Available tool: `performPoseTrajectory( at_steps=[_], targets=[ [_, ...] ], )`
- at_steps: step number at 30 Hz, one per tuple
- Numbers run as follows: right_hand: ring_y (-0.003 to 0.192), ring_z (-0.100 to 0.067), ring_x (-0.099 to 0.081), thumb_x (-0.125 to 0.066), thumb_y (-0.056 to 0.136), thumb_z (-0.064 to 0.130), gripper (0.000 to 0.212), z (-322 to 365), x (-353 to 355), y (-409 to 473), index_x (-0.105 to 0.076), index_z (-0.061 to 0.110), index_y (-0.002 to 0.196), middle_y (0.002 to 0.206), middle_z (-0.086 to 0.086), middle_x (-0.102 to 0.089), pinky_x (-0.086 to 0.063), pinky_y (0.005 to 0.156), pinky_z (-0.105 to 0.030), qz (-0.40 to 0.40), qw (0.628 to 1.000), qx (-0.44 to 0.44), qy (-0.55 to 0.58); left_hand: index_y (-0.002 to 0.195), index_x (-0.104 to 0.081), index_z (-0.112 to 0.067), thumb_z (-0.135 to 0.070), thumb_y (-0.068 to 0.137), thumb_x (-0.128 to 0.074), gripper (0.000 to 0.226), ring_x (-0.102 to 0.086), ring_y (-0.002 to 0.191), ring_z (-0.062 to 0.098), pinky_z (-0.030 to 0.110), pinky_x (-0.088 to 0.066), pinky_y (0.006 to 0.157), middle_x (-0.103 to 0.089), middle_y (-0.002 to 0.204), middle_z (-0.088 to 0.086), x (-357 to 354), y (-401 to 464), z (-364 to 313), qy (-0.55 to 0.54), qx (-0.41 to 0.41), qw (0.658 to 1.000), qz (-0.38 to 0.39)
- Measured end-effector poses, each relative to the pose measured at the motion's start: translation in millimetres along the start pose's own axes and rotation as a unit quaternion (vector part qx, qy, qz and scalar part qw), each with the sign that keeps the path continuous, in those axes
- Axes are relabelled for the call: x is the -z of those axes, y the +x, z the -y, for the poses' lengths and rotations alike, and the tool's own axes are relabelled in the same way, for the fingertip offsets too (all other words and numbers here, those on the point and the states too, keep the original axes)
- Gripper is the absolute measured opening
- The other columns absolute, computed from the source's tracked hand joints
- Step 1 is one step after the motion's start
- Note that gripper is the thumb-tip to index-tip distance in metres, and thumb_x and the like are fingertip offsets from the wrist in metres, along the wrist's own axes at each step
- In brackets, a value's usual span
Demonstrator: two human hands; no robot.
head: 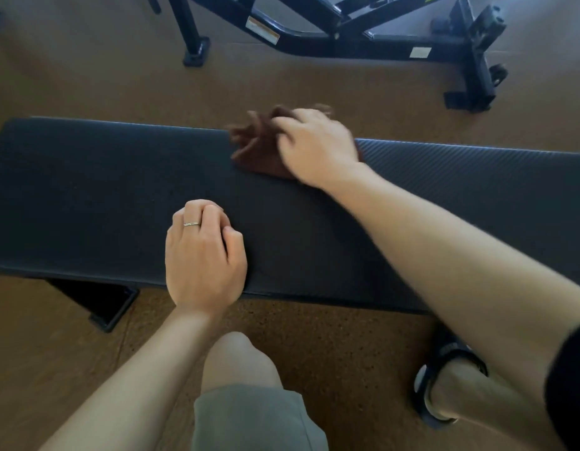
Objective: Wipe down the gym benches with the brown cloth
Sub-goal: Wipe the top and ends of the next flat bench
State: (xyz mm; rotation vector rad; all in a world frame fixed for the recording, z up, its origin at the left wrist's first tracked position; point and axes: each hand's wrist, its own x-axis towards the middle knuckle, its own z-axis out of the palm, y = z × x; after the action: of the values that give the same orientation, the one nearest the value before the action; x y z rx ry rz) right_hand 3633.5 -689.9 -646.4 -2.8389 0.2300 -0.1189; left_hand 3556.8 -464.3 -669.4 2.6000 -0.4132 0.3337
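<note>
At the left, the black padded bench runs across the view from edge to edge, its dark metal foot standing on the brown speckled floor just below the near edge. The person's left hand rests on the near part of the pad, fingers curled under in a loose fist that holds nothing (a thin ring sits on one finger).

Right of centre, near the far edge of the bench, lies the bunched brown cloth. The right hand lies on top of it, palm down, pressing it against the pad; part of the cloth spills past the far edge. This hand is blurred, so whether its fingers grip the fabric or lie flat on it cannot be told.

Below the bench, a bare knee shows above grey shorts, and further right a foot in a dark sandal stands on the floor. Beyond the bench, at upper right, stands the black frame of another piece of gym equipment.
</note>
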Motion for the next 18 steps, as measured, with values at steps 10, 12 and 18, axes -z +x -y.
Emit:
performPoseTrajectory(
  at_steps=[10, 12, 18],
  targets=[
    [0.16, -0.027, -0.016, -0.032, 0.106, 0.039, 0.057, -27, 2, -64, -0.037, 0.021, 0.16, 0.171, -0.012, -0.024, -0.01, 0.127, -0.056, -0.022, 0.99, -0.127, -0.056, 0.086, -0.061, -0.01, -0.016, 0.095, -0.042, 0.022, -0.055, 0.098, 0.024, 0.044, -0.048, 0.084, -0.061, 0.105, 0.007, -6, 0, -1, 0.007, -0.026, 1.0, -0.01],
    [0.16, -0.027, -0.015, -0.03, 0.107, 0.039, 0.058, -11, -4, -70, -0.034, 0.021, 0.162, 0.172, -0.01, -0.021, -0.011, 0.127, -0.056, -0.013, 0.995, -0.083, -0.061, 0.086, -0.06, -0.01, -0.016, 0.094, -0.04, 0.022, -0.055, 0.098, 0.024, 0.043, -0.047, 0.084, -0.06, 0.105, 0.007, -5, 0, -1, 0.004, -0.027, 1.0, -0.005],
    [0.159, -0.023, -0.021, -0.033, 0.106, 0.04, 0.055, 8, 0, -167, -0.04, 0.027, 0.159, 0.17, -0.004, -0.03, -0.017, 0.128, -0.056, 0.001, 0.999, 0.01, -0.039, 0.088, -0.06, -0.01, -0.017, 0.095, -0.039, 0.024, -0.055, 0.101, 0.026, 0.044, -0.048, 0.085, -0.059, 0.108, 0.007, -2, -3, -2, 0.008, -0.03, 1.0, 0.003]
  ],
)
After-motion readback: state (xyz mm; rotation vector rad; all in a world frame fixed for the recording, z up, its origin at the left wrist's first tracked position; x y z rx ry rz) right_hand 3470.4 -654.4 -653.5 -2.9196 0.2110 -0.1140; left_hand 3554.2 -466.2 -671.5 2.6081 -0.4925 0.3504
